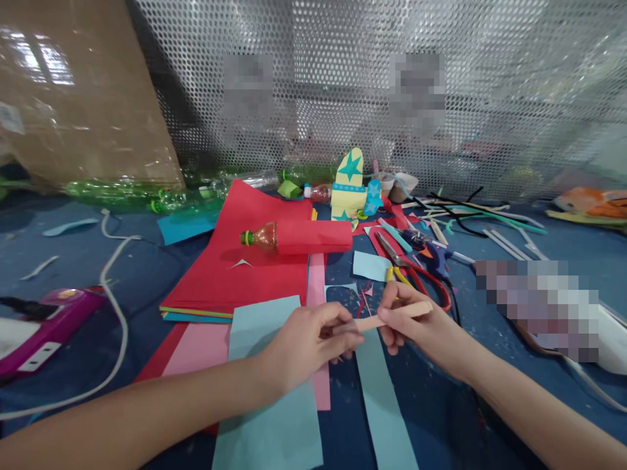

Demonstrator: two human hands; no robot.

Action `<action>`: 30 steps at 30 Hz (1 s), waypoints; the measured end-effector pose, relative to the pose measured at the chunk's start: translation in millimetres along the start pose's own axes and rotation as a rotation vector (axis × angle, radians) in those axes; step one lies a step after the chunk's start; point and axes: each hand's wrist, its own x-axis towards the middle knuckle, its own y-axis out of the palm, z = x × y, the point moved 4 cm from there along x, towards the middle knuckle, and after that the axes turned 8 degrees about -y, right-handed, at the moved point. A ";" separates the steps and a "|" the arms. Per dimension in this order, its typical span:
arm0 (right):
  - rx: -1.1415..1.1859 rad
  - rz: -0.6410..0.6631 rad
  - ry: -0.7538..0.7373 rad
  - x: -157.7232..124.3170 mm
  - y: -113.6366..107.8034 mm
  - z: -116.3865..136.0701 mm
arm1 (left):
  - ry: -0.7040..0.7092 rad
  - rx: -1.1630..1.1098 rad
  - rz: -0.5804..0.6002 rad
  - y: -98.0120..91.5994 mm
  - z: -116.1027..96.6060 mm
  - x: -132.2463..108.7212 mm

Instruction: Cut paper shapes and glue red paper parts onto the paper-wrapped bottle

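A pale wooden craft stick is held level between my two hands, above a light blue paper strip. My left hand has its fingers closed on the stick's left end. Nearer the right end, my right hand pinches it between thumb and fingers. Under my left forearm lies a light blue paper sheet. A plastic bottle wrapped in red paper rests on its side, on a stack of red paper.
Beyond my right hand are red-handled pliers, yellow-handled scissors and a blue glue gun. A purple power strip with a white cable sits left. Green plastic bottles line the back, beside a yellow paper craft.
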 end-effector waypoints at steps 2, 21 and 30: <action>0.001 0.023 -0.027 -0.3 -0.4 1.4 | 0.065 0.092 -0.009 -0.5 -0.9 -1.1; -0.050 -0.007 0.063 -9.8 11.6 3.5 | 0.768 0.864 -0.378 13.6 -5.8 -15.6; -0.381 -0.403 -0.174 6.3 -73.4 29.9 | 0.464 0.354 -0.306 4.2 -5.3 -10.1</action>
